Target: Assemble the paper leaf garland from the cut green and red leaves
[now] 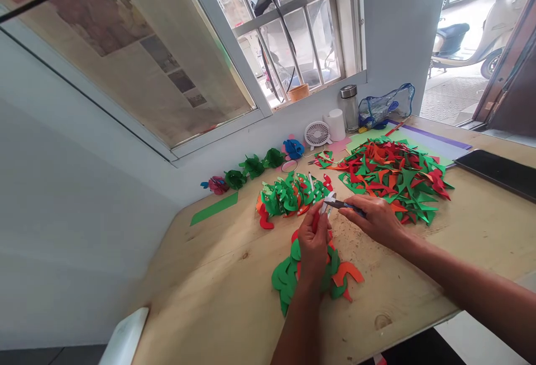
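Note:
My left hand is closed round a red paper piece, with a small white strip showing at the fingertips. Coming in from the right, my right hand grips a slim dark-handled tool; its exact kind is unclear. The tool's front end meets the white strip. Beneath my left wrist lies a heap of cut green and orange paper shapes, partly hidden by the arm. Just beyond my hands is a pile of curled green and red paper pieces with white bits on them.
At right rises a large heap of red, green and orange paper scraps, near a black phone. Along the wall stand green paper flowers, a small white fan, a glass bottle and a clear pouch.

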Demonstrator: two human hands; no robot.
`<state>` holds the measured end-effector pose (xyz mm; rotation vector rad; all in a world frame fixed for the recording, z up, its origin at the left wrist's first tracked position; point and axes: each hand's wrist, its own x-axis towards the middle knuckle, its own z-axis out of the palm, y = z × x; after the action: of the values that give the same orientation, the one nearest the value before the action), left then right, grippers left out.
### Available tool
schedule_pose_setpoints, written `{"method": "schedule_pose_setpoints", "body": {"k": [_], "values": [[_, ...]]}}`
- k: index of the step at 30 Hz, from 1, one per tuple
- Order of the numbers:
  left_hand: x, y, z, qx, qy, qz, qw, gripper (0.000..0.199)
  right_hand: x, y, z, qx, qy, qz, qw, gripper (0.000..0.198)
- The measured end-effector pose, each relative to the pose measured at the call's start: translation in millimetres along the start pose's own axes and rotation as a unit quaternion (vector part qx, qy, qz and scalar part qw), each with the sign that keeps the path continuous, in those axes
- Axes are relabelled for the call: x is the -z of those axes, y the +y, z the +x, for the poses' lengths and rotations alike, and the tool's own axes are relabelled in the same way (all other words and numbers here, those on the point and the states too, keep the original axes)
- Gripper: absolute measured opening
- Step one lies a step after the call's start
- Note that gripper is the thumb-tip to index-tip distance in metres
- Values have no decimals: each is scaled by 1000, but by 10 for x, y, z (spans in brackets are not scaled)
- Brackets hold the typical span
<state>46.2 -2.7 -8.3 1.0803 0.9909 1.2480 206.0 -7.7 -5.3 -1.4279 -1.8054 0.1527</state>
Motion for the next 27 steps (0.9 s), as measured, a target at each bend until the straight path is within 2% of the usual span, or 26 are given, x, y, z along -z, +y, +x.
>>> {"method": "schedule_pose_setpoints", "body": {"k": [16, 21, 27], "values": [[-15, -32, 17, -21, 13, 30, 999, 50, -37, 2, -54, 48, 94, -146, 984, 42], [-27, 2, 3, -25, 5, 38, 999, 50, -32, -5, -52, 63, 103, -162, 979, 41], [-37, 66, -6, -60, 9, 99, 993, 43, -13, -29, -50, 57, 102, -173, 978, 44]]}}
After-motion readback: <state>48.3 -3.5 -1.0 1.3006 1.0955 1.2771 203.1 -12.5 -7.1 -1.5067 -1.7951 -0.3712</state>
